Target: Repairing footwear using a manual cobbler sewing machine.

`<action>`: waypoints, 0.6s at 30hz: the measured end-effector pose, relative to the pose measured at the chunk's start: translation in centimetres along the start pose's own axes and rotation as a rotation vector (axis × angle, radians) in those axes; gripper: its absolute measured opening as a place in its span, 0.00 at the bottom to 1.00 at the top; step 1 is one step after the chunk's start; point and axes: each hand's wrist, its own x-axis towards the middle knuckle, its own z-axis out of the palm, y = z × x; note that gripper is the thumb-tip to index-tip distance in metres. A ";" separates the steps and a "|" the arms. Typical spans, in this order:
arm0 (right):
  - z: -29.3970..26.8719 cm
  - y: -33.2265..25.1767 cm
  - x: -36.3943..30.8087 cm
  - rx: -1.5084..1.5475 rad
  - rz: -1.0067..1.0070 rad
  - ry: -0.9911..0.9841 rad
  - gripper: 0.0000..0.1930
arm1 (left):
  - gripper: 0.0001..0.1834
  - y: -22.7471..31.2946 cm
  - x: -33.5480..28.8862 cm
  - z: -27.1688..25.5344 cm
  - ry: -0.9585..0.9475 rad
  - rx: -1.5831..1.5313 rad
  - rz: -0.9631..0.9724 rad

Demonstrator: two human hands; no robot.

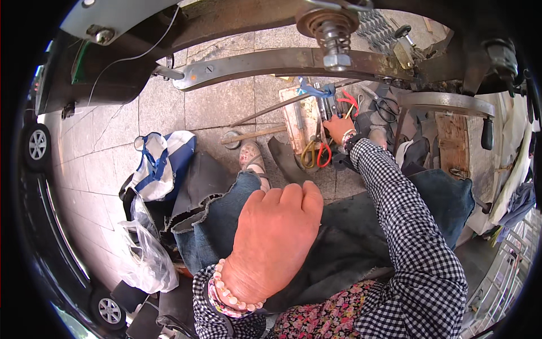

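The right hand (337,127) reaches down to the tools (324,107) by the right edge of the pale tray (290,120) on the floor (212,113). Its fingers bend, but I can't tell if they grip. Yellow-handled scissors (307,155) and red-handled scissors (323,155) sit by its near right corner, maybe for easy reach. The left hand (276,234) curls above the dark cloth (350,243), its palm hidden; I can't tell what it holds. Nor can I tell what fills the blue-and-white bag (180,152).

A tote bag (182,148) lies left of the hammer (257,134), the tray (292,113) and pliers (348,98) right.
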 end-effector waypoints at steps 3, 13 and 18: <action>0.6 -0.4 -0.3 0.054 0.019 0.001 0.17 | 0.23 0.1 -0.2 0.5 -0.002 -0.004 0.026; -0.7 -0.1 0.0 -0.118 0.000 -0.070 0.22 | 0.21 1.3 0.3 1.6 -0.025 0.011 0.059; -0.3 0.3 -0.7 -0.154 -0.096 0.013 0.11 | 0.21 1.8 0.6 1.4 -0.055 0.038 0.065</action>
